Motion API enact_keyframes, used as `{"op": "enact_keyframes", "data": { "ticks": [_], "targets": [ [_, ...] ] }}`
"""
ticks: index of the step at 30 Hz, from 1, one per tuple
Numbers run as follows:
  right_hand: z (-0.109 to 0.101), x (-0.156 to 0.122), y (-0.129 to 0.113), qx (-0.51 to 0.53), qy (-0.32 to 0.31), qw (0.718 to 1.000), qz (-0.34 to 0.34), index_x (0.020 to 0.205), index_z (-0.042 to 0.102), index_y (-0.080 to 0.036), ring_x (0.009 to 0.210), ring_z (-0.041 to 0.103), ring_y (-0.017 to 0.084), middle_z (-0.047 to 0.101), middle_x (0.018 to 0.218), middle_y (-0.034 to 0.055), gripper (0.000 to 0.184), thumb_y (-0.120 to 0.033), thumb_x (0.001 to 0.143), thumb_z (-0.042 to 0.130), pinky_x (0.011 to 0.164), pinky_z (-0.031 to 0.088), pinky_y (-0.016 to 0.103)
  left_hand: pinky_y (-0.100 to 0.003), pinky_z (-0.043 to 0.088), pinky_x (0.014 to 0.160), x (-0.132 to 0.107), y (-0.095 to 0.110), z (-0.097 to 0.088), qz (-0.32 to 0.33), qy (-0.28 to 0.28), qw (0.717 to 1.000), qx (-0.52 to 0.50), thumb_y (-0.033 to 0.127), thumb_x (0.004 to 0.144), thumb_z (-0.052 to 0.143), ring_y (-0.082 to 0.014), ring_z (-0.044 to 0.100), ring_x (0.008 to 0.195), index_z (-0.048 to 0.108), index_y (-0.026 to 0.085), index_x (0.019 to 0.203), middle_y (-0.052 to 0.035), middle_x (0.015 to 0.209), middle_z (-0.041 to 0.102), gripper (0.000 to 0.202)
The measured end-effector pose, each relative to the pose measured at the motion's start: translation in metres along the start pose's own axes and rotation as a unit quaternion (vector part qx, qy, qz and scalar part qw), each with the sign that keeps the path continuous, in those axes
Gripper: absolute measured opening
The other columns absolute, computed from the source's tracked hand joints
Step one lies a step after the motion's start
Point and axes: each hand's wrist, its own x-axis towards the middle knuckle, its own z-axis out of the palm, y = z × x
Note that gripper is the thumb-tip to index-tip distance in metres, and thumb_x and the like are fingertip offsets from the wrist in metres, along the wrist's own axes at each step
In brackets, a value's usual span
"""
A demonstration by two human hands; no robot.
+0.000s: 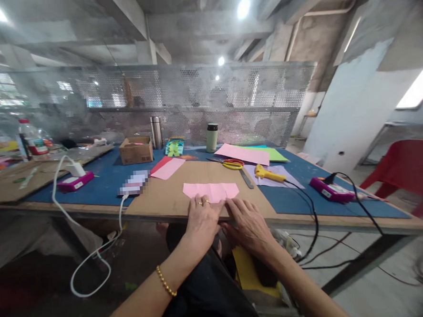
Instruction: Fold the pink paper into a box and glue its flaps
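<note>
A folded piece of pink paper (pixel 210 191) lies on the brown cardboard sheet (pixel 167 199), close to the table's front edge. Upright crease lines show on it, and both lower corners slant inward. My left hand (pixel 203 219) has its fingers bent over the paper's lower edge, with rings on it and a beaded gold bracelet at the wrist. Beside it, my right hand (pixel 247 223) presses its fingers together at the paper's lower right edge. The two hands almost touch, and they hide the paper's near edge.
Scissors (pixel 233 164), a metal ruler or blade (pixel 246 179) and a yellow glue gun (pixel 270 174) with a black cord lie to the right. Beyond are coloured sheets (pixel 242 154), a green bottle (pixel 212 138), a steel flask (pixel 156 133) and a cardboard box (pixel 136 151). A phone (pixel 134 183) charges at left.
</note>
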Motion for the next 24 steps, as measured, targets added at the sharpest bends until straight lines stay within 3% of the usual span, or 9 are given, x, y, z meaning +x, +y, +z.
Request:
{"op": "enact_keyframes", "data": {
  "ticks": [2, 6, 15, 20, 24],
  "targets": [
    [0.003, 0.0, 0.004, 0.0, 0.017, 1.0, -0.004, 0.131, 0.046, -0.01, 0.107, 0.051, 0.032, 0.057, 0.121, 0.019, 0.056, -0.04, 0.086, 0.062, 0.088, 0.043, 0.044, -0.051, 0.038, 0.095, 0.0, 0.002, 0.001, -0.005, 0.0, 1.0, 0.0, 0.044, 0.076, 0.074, -0.0365, 0.048, 0.112, 0.049, 0.027, 0.138, -0.0169, 0.114, 0.056, 0.068],
    [0.007, 0.002, 0.011, -0.004, 0.017, 1.0, -0.02, 0.12, 0.052, -0.015, 0.103, 0.053, 0.029, 0.059, 0.113, 0.0135, 0.039, -0.029, 0.085, 0.063, 0.083, 0.044, 0.041, -0.052, 0.038, 0.096, 0.001, 0.002, 0.007, -0.007, 0.006, 1.0, 0.001, 0.046, 0.08, 0.07, -0.0366, 0.048, 0.114, 0.048, 0.03, 0.139, -0.0169, 0.116, 0.056, 0.065],
    [0.002, 0.004, 0.005, 0.007, 0.0, 1.0, 0.025, 0.117, 0.056, -0.019, 0.101, 0.054, 0.029, 0.059, 0.112, 0.0114, 0.043, -0.028, 0.078, 0.072, 0.085, 0.044, 0.041, -0.052, 0.042, 0.093, 0.007, 0.002, 0.014, 0.002, -0.017, 1.0, 0.001, 0.034, 0.08, 0.071, -0.0397, 0.053, 0.115, 0.052, 0.027, 0.136, -0.021, 0.122, 0.056, 0.059],
    [0.005, 0.003, 0.006, -0.002, 0.017, 1.0, 0.023, 0.12, 0.055, -0.019, 0.102, 0.055, 0.029, 0.059, 0.113, 0.0122, 0.044, -0.027, 0.079, 0.07, 0.086, 0.045, 0.041, -0.057, 0.039, 0.1, -0.01, -0.006, 0.019, 0.029, 0.029, 0.999, -0.014, 0.035, 0.081, 0.071, -0.0409, 0.045, 0.127, 0.029, 0.028, 0.15, -0.0214, 0.132, 0.049, 0.081],
    [0.015, 0.0, 0.012, -0.024, 0.058, 0.998, -0.011, 0.118, 0.056, -0.017, 0.1, 0.055, 0.03, 0.059, 0.113, 0.0138, 0.044, -0.031, 0.079, 0.07, 0.083, 0.046, 0.042, -0.049, 0.04, 0.105, -0.02, -0.016, 0.015, 0.015, 0.034, 0.998, -0.053, 0.036, 0.078, 0.075, -0.0368, 0.042, 0.133, 0.013, 0.022, 0.155, -0.0212, 0.143, 0.041, 0.1]
  ]
}}
